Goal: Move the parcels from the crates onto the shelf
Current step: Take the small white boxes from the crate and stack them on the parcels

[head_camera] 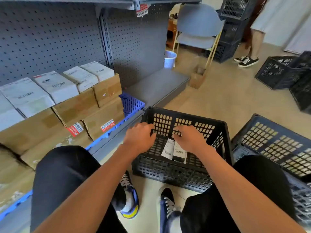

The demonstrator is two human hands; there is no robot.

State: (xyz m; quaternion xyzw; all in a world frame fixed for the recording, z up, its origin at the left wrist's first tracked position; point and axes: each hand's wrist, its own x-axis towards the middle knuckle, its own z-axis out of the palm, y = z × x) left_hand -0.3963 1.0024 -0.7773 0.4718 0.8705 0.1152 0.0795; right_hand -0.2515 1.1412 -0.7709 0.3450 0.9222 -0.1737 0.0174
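Inside the black crate (183, 172) my left hand (139, 140) and right hand (190, 140) hovered loosely open, gripping nothing; I judged pinching the flat labelled parcels (173, 151) by their edges best

A black lattice plastic crate (183, 148) sits at lower centre of the frame, a small black parcel with white labels (174, 151) in it. Stacked brown cardboard parcels (70, 106) fill the grey metal shelf (156, 86) at left. A second dark plastic crate (276, 145) lies right of the first.
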